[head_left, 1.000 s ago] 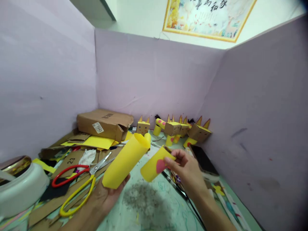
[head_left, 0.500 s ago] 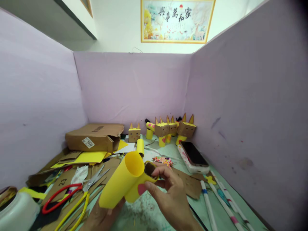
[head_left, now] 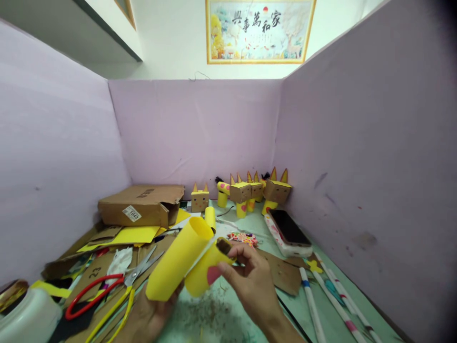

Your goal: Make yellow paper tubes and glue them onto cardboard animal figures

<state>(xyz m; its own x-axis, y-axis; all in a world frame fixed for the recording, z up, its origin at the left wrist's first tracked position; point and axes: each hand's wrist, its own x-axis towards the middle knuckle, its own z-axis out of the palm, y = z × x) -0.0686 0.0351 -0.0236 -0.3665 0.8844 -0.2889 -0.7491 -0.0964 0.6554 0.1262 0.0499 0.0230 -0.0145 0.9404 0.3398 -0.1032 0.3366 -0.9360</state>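
Head view: left hand (head_left: 152,317) cupped under a large yellow paper roll (head_left: 178,264), holding its near lower end; right hand (head_left: 252,283) pinching a smaller yellow tube (head_left: 203,271) with a pink spot. Both pieces low and centre, just above the near table edge. Large roll's long axis slanting from near left up to far right, open mouth facing away. Smaller tube lying alongside on the right, touching the roll, roughly parallel, brown cardboard core showing at its far end. Equally close for both hands, each already gripping its own piece. Open room beneath on the green table (head_left: 228,314). Scissors (head_left: 107,290) near left, phone (head_left: 289,231) far right, cardboard box (head_left: 141,205) far left, row of paper figures (head_left: 246,190) against the back wall.
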